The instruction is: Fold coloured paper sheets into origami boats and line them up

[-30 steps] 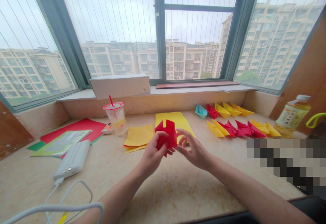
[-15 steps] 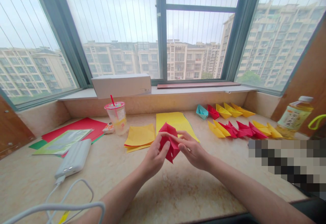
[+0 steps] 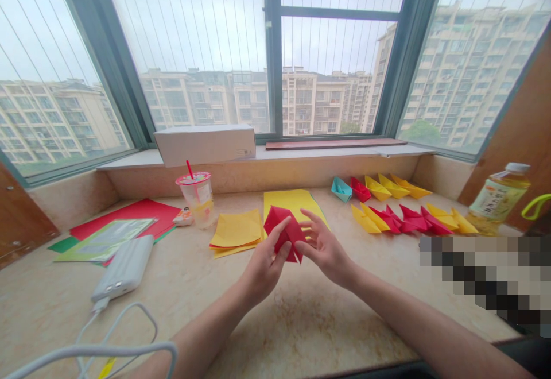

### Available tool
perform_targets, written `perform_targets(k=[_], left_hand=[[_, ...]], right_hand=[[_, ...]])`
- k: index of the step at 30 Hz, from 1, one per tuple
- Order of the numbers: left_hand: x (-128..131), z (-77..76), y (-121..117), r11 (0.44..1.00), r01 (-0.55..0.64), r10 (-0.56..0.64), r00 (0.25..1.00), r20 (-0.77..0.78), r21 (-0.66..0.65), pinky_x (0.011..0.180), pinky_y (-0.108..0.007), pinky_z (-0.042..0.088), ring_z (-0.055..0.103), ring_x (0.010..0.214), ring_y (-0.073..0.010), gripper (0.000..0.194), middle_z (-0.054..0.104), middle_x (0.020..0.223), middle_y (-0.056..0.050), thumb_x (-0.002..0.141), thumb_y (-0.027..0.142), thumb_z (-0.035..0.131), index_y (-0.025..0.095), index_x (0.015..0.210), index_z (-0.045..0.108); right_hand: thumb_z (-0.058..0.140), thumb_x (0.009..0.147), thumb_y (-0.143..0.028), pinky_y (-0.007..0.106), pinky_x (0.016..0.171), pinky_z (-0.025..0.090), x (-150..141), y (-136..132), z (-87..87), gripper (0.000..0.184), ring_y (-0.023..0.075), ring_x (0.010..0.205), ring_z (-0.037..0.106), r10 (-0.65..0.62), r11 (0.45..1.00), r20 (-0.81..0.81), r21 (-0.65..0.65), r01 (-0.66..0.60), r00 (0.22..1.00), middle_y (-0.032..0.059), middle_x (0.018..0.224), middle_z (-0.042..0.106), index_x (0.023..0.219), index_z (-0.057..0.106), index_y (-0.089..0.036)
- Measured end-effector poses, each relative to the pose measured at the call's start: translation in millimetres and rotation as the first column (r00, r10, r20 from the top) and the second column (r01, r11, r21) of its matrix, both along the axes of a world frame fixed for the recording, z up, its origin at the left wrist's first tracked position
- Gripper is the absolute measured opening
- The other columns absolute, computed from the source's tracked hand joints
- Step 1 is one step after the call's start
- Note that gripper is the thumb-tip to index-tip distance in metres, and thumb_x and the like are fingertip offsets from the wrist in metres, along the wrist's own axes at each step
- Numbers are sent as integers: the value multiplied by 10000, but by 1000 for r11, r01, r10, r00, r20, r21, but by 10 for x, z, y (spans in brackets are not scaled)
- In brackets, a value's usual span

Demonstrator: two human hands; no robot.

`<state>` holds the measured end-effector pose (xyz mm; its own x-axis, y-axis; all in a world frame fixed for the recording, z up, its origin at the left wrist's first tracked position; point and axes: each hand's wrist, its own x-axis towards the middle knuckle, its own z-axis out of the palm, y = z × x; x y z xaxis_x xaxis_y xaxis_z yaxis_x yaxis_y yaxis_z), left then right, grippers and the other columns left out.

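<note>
A piece of folded red paper point(image 3: 284, 225), creased into a compact many-sided shape, is held above the counter in front of me. My left hand point(image 3: 266, 261) grips its left and lower side, the thumb lying on the near face and the index finger along the front. At its right edge is my right hand point(image 3: 325, 247), fingers apart and lifted, the thumb tip touching the paper's lower right corner. Just left of the hands lies a stack of yellow paper squares point(image 3: 236, 229). Behind the red paper lies a larger yellow sheet point(image 3: 282, 198), partly covered.
Folded paper boats point(image 3: 390, 186) stand in a row at the back right, with red and yellow folded pieces point(image 3: 404, 218) before them. A drink bottle point(image 3: 499, 198) is far right. To the left are a cup point(image 3: 196, 198), red paper point(image 3: 159, 212) and a power bank point(image 3: 124, 267) with its cable.
The red paper has turned in my left hand, showing a flatter, closed face. My right fingers have come off its front and spread to the right.
</note>
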<state>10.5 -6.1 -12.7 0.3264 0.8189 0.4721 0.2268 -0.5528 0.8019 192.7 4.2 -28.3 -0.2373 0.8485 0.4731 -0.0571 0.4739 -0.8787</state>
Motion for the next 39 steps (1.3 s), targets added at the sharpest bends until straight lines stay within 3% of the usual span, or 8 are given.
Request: perform_targets(k=[3,7,15,20,25,28,32,39], left_hand=[[-8,-45,-22,997,23,-15,994,-106,78,1083,-497,406,524,1270,-281,546,507,1443,-120,972,303,459,270,1502,332],[-4,-75,-66,991,75,-51,978,-200,112,1103,-507,377,483,1310,-299,583,456,1482,-136,969,316,455,277,1525,285],[-103,128,59,982,-175,168,981,96,67,954,-375,503,647,1043,-242,266,707,1101,-96,896,343,597,196,1076,727],[-151,111,162,976,-215,216,972,95,-27,800,-317,552,683,846,-202,196,734,888,-56,842,333,666,174,939,726],[-156,121,115,878,-290,372,914,-161,380,932,-422,526,602,1104,-266,237,606,1180,-119,865,326,635,200,1057,693],[-174,176,58,798,-138,398,851,-342,586,1069,-519,414,446,1319,-328,391,417,1463,-121,859,360,656,276,1240,625],[-160,167,28,827,108,263,794,-549,552,1067,-535,412,476,1300,-352,678,458,1472,-122,812,418,706,317,1430,447],[-137,56,74,891,68,193,838,-511,449,946,-400,524,619,1149,-290,671,608,1323,-118,835,368,689,277,1441,416]], right_hand=[[715,846,-378,394,832,561,-33,20,-15,762,221,1021,656,127,980,-119,-135,-143,985,99,1221,590,1469,279,-321],[738,817,-398,368,824,551,-62,22,18,431,212,932,676,222,953,-177,-168,-252,959,73,1034,693,1170,590,-200],[766,773,-322,386,807,561,126,81,135,473,225,933,696,215,949,-29,-228,-216,976,83,1050,720,1188,594,-172],[748,782,-323,289,642,533,223,149,207,545,155,700,678,28,978,-70,-203,-42,997,21,857,716,1247,494,-196],[691,827,-320,279,656,528,236,116,242,400,159,768,673,-16,995,-2,-103,16,1000,33,915,699,1176,535,-203],[690,825,-284,282,661,526,210,78,231,375,165,778,670,-24,997,115,-68,32,993,47,932,700,1168,568,-193],[697,827,-292,283,689,525,156,47,220,328,166,807,672,133,984,17,-121,-130,991,28,900,701,1121,588,-197],[788,758,-336,313,783,532,126,-4,246,394,169,877,661,292,941,-53,-164,-296,955,33,959,691,1087,623,-196]])
